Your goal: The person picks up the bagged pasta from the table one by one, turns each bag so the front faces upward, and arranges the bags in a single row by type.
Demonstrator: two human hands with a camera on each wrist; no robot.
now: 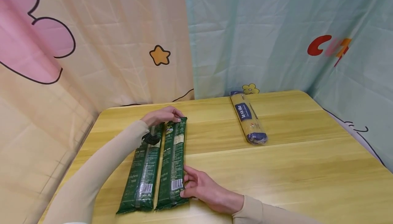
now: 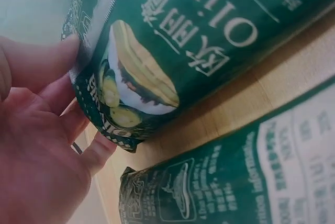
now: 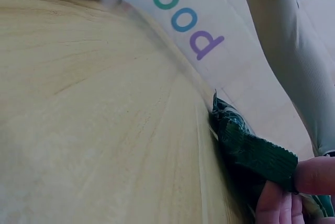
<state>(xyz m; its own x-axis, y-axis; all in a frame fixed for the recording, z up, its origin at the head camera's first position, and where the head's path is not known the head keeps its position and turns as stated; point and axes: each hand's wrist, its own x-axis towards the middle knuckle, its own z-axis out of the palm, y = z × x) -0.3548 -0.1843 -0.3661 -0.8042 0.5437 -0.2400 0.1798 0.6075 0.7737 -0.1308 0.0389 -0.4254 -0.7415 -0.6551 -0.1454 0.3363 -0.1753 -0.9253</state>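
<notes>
Two long green packs of spaghetti lie side by side on the table in the head view, the left pack [image 1: 139, 179] and the right pack [image 1: 171, 162]. My left hand [image 1: 161, 115] pinches the far end of the right pack; in the left wrist view its thumb lies over the end seal and its fingers are beneath. At the near end, my right hand [image 1: 204, 188] grips the same pack by its right edge. The right wrist view shows the thumb [image 3: 316, 176] against the pack's crimped green end [image 3: 261, 156], with the other fingers below.
A clear and blue pack of pasta [image 1: 250, 118] lies toward the back of the wooden table [image 1: 276, 179]. Printed curtains [image 1: 129, 46] hang along the back and sides of the table. A black band [image 1: 151, 138] sits on the left wrist, over the left pack in the head view.
</notes>
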